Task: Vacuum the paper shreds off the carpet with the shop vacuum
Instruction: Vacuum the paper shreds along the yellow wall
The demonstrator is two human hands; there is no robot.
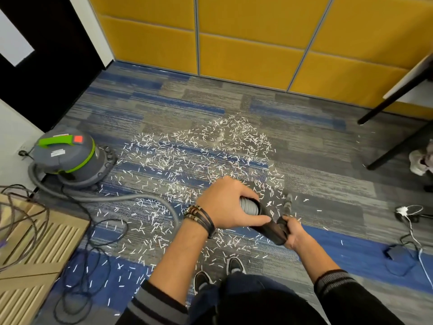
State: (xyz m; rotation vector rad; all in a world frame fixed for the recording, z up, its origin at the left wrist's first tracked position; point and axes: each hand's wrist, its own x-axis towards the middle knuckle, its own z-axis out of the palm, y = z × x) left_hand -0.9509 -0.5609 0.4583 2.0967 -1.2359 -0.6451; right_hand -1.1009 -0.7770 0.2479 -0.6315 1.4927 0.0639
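Left hand [225, 202] wrapped round grey hose cuff [248, 205], right hand [294, 233] gripping black handle [269, 225], probably to steady the joint | nozzle [287, 202] angled down among paper shreds [199, 156], thick across carpet [328, 184] | shop vacuum [68, 156] parked left, well apart.

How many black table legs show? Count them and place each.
2. One leg ends near the yellow wall; the other leg ends nearer, beside a pale shoe. More may lie outside the frame.
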